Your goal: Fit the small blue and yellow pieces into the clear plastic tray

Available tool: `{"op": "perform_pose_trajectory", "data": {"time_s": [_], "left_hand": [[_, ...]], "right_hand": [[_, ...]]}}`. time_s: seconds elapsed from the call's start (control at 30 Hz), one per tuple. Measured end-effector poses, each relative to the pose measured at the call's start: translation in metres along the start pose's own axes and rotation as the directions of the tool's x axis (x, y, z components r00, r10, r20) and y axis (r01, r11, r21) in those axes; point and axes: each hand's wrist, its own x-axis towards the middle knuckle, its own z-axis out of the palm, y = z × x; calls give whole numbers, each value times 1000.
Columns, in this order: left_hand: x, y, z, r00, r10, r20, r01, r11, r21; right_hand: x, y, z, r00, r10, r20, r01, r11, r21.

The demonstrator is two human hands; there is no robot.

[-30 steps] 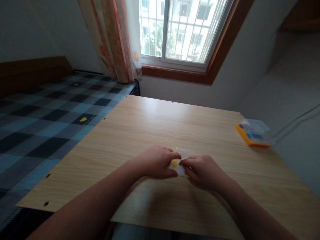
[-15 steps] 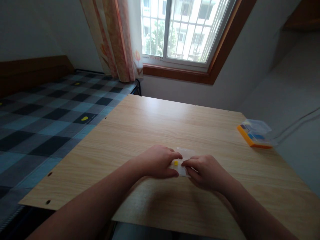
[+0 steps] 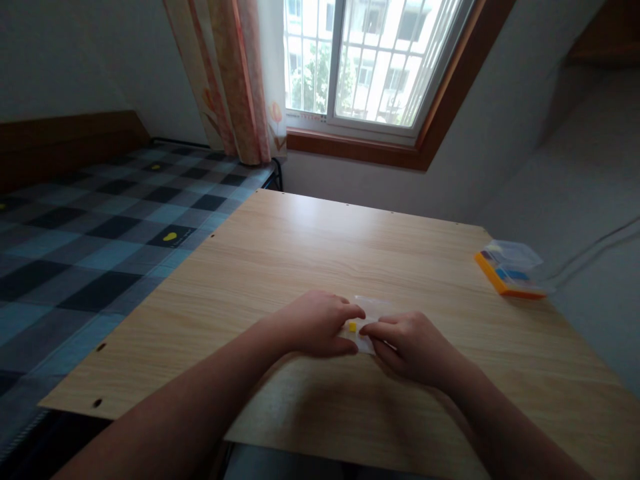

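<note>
A clear plastic sheet or bag (image 3: 370,308) lies flat on the wooden table (image 3: 300,253), between my hands. On it sits a small yellow piece (image 3: 353,327). My left hand (image 3: 325,323) rests at the left edge of the plastic, its thumb and fingers spread around the yellow piece. From the right, my right hand (image 3: 405,340) reaches over the plastic with its fingers drawn together, the index fingertip just right of the yellow piece. Anything between those right fingertips is too small to make out.
An orange box with a raised clear lid (image 3: 505,291) stands at the table's right edge, blue items inside. A bed with a checked cover (image 3: 100,287) adjoins the table's left side. Beyond the far edge are a curtain (image 3: 240,80) and a window (image 3: 370,67).
My right hand's index fingertip has moved slightly left, nearer the yellow piece. My left hand stays where it was.
</note>
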Motion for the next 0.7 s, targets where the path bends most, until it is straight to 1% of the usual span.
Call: {"op": "perform_pose_trajectory", "data": {"time_s": [0.07, 0.17, 0.43, 0.6, 0.7], "left_hand": [[0, -1, 1, 1000, -2, -1, 2, 1000, -1], [0, -1, 2, 1000, -8, -3, 8, 1000, -2], [0, -3, 3, 1000, 9, -15, -9, 1000, 3], [0, -3, 4, 1000, 1, -23, -1, 1000, 4], [0, -2, 4, 1000, -1, -23, 2, 1000, 10]], "right_hand": [[-1, 2, -1, 1000, 19, -18, -19, 1000, 9], [-1, 4, -2, 1000, 26, -12, -26, 1000, 8], [0, 2, 2, 998, 31, 54, -31, 999, -15], [1, 1, 2, 999, 48, -17, -49, 999, -14], [3, 1, 2, 996, 87, -20, -87, 996, -13]]}}
